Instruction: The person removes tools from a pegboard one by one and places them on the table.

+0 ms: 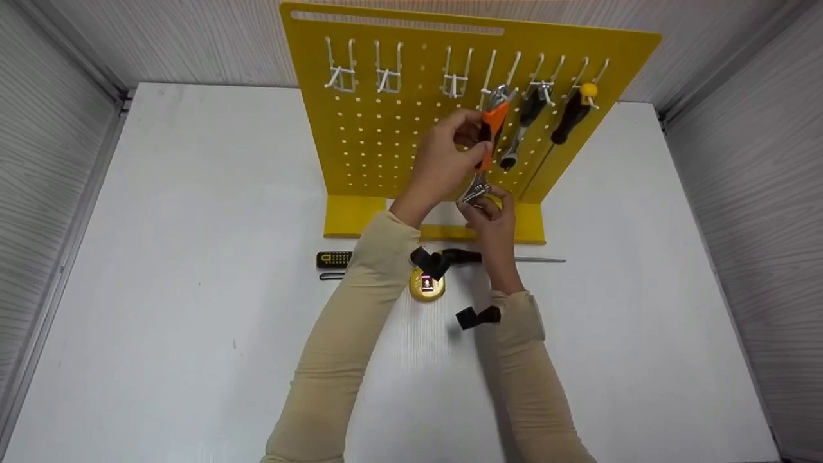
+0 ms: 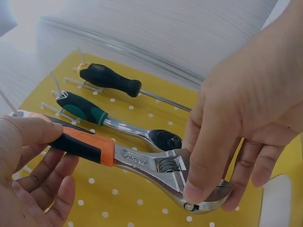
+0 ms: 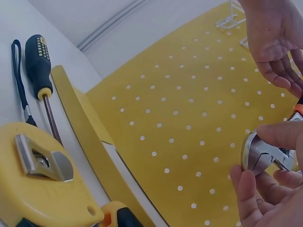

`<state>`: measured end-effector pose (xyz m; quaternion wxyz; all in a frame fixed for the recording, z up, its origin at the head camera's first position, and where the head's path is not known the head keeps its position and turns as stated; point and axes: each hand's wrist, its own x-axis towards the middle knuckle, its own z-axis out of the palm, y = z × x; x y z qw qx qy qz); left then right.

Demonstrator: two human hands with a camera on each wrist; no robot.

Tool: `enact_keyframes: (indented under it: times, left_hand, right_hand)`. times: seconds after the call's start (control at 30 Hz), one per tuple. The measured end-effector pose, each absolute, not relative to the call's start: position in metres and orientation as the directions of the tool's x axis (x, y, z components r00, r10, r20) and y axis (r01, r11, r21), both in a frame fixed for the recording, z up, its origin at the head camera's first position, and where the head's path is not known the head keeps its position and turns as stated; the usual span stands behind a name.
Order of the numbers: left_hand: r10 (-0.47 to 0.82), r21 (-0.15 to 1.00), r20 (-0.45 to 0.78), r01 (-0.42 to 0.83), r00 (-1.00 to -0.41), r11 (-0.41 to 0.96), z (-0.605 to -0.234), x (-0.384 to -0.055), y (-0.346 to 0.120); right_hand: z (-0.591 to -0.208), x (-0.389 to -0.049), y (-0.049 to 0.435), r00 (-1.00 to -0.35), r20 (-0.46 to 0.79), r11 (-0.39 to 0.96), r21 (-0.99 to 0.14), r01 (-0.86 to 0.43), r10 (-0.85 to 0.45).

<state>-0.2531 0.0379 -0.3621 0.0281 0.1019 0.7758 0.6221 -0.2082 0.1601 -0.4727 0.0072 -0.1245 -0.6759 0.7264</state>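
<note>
An adjustable wrench with an orange and black handle is held upright, head down, in front of the yellow pegboard. Its handle end meets a white hook; whether the hook passes through the hole is hard to tell. My left hand pinches the handle between thumb and fingers, as the left wrist view also shows. Below it, my right hand grips the wrench's steel head. In the right wrist view, thumb and fingers of that hand pinch the steel jaw end.
A ratchet and a screwdriver hang to the right. More white hooks are at the left. Near the board's base lie a yellow tape measure, a black-handled screwdriver and a wrist strap.
</note>
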Motion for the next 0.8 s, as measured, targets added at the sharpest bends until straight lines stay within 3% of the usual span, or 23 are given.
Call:
enact_keyframes:
  times: [0.57,0.8]
  left_hand:
    - [0.237,0.938,0.211,0.265,-0.948,0.224,-0.348,-0.236,0.036]
    - [0.225,0.939,0.200,0.252,-0.954,0.235,-0.348,-0.232,0.035]
  right_hand:
    - [-0.457,-0.192,0.162,-0.975,-0.116,-0.120,-0.988,0.094,0.191]
    - [-0.453,-0.185,0.164,-0.976,-0.117,-0.110,-0.989,0.098,0.182]
